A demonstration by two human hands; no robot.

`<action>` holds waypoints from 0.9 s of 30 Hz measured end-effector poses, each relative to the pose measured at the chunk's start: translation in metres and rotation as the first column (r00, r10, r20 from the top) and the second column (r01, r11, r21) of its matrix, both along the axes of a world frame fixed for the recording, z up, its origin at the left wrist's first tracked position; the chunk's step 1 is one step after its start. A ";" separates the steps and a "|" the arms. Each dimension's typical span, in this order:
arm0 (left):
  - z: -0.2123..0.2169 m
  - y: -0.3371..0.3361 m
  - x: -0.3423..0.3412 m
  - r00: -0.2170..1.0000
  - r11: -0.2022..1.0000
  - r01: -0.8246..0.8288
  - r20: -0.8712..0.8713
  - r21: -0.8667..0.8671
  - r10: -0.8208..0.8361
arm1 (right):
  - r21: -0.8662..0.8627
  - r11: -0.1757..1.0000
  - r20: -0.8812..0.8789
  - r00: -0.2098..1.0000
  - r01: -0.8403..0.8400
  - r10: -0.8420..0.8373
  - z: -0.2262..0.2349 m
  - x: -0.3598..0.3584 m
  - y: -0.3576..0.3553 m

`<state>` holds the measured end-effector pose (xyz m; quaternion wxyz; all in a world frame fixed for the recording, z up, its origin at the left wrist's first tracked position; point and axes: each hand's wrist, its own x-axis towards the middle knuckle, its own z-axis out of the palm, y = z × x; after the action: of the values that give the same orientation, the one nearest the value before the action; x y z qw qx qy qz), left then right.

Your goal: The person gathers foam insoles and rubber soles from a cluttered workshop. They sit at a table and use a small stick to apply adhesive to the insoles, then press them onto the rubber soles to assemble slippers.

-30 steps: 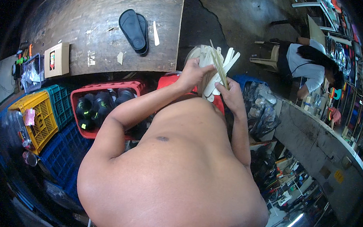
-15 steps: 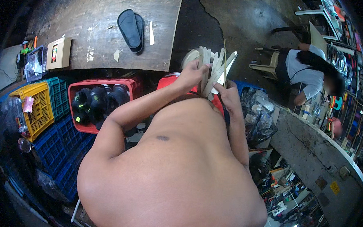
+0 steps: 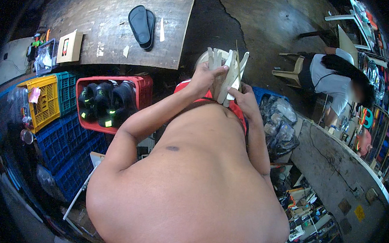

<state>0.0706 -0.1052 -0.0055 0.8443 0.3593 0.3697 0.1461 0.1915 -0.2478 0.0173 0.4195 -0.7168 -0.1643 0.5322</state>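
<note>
In front of my waist, several pale, flat, narrow strips point(image 3: 228, 75) stand upright in a loose fan. My left hand point(image 3: 204, 79) is closed on the left side of the fan, with its thumb lying across the strips. On the other side, my right hand point(image 3: 245, 100) pinches the lower ends of some strips between thumb and fingers. One thin strip in the bunch looks darker and yellowish. Behind the strips is a round whitish container point(image 3: 203, 59), partly covered by my left hand and the strips.
Ahead left, a wooden table point(image 3: 107, 24) bears dark sandal-shaped soles point(image 3: 140, 27), scraps and a box point(image 3: 70, 46). A red crate point(image 3: 145, 94) of dark shoes stands at left, near yellow point(image 3: 43, 107) and blue crates point(image 3: 69, 154). Plastic bags point(image 3: 280, 121) lie right. Another person point(image 3: 331, 76) sits far right.
The strips in my hands have shifted: the fan is narrower and the right-hand ones stand more upright. My view has tilted slightly. The seated person's arm has moved.
</note>
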 end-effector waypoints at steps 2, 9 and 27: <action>-0.002 -0.007 0.004 1.000 1.000 -0.001 -0.012 0.003 0.001 | 0.022 1.000 0.030 1.000 0.000 -0.001 0.001 0.004 -0.005; -0.003 -0.043 0.016 0.996 0.995 -0.091 0.013 -0.028 0.092 | 0.096 0.995 -0.019 1.000 0.004 -0.003 -0.001 0.007 -0.027; -0.008 -0.082 0.003 0.979 0.982 -0.185 0.086 -0.033 0.187 | 0.008 0.994 -0.063 0.992 -0.106 0.106 -0.015 0.025 -0.049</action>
<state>0.0737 -0.1870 -0.0132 0.8470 0.3058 0.3654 0.2358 0.2162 -0.2963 0.0020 0.3974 -0.6889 -0.1899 0.5757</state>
